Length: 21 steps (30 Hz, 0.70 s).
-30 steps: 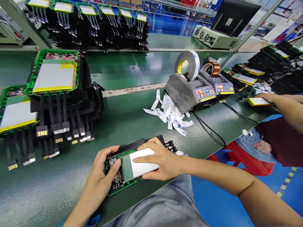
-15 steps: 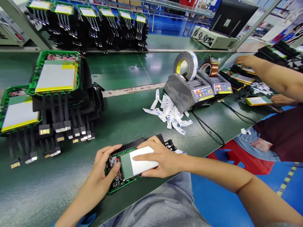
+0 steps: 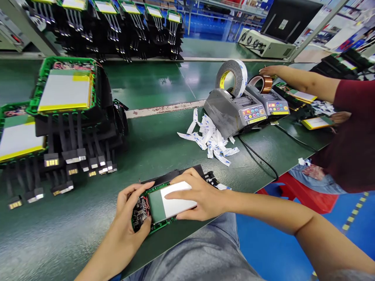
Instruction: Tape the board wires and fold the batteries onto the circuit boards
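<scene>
In front of me on the bench lies a green-rimmed case (image 3: 161, 225) with a bare circuit board (image 3: 140, 210) showing at its left end. A flat battery pack (image 3: 156, 207), part green and part white, sits in it. My left hand (image 3: 131, 218) holds the case's left end, fingers at the far rim and thumb at the near side. Across the white part of the battery my right hand (image 3: 196, 195) is spread, its thumb along the near edge. Its fingers partly cover the battery's right end. Black flat cables with connectors (image 3: 211, 178) stick out beyond that hand.
Stacked battery cases (image 3: 68, 91) with dangling connectors stand at left. Peeled white tape liners (image 3: 209, 134) lie beside a tape dispenser (image 3: 234, 113) carrying a grey tape roll (image 3: 231, 78). A second dispenser (image 3: 274, 103) has amber tape. A co-worker's arm (image 3: 304, 80) reaches in from the right.
My left thumb has moved off the circuit board to the near side of the case. My right hand stays put. The co-worker's far hand has moved left, to behind the amber tape.
</scene>
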### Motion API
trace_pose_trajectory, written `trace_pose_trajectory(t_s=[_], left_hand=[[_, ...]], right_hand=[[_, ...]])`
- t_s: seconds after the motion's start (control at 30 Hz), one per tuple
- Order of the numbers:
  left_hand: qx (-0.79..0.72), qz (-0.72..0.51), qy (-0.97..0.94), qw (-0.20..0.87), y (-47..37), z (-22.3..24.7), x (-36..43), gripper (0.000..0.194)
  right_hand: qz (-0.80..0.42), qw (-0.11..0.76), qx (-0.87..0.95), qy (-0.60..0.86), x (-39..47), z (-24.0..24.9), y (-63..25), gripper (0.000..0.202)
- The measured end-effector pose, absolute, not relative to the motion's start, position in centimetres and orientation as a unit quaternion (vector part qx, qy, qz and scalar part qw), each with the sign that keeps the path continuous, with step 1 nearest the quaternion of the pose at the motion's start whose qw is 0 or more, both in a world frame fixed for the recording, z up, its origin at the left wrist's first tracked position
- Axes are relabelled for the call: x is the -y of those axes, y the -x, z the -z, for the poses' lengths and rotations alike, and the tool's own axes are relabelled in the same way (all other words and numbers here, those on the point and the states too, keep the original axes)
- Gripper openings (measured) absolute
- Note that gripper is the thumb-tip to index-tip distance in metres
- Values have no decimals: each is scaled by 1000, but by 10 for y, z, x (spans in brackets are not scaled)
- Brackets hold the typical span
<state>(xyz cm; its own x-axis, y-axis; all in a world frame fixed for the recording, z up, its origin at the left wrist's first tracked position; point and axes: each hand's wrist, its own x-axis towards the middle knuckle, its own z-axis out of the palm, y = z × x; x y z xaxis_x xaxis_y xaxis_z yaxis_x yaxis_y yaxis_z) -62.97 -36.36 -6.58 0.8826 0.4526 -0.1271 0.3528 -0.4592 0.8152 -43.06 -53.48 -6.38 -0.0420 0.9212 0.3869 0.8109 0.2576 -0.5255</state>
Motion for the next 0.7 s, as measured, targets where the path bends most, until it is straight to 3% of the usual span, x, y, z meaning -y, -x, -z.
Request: trace_pose_trajectory(t_s=[0.33,0.7], left_hand=[[-230,-93,-865,436,632,62,379,48],[-199,-168,-891,371,628,66,383,71]], right_hand=[[-98,291,714,629,534,53,436,49],[-59,308,701,640,530,65,443,45]])
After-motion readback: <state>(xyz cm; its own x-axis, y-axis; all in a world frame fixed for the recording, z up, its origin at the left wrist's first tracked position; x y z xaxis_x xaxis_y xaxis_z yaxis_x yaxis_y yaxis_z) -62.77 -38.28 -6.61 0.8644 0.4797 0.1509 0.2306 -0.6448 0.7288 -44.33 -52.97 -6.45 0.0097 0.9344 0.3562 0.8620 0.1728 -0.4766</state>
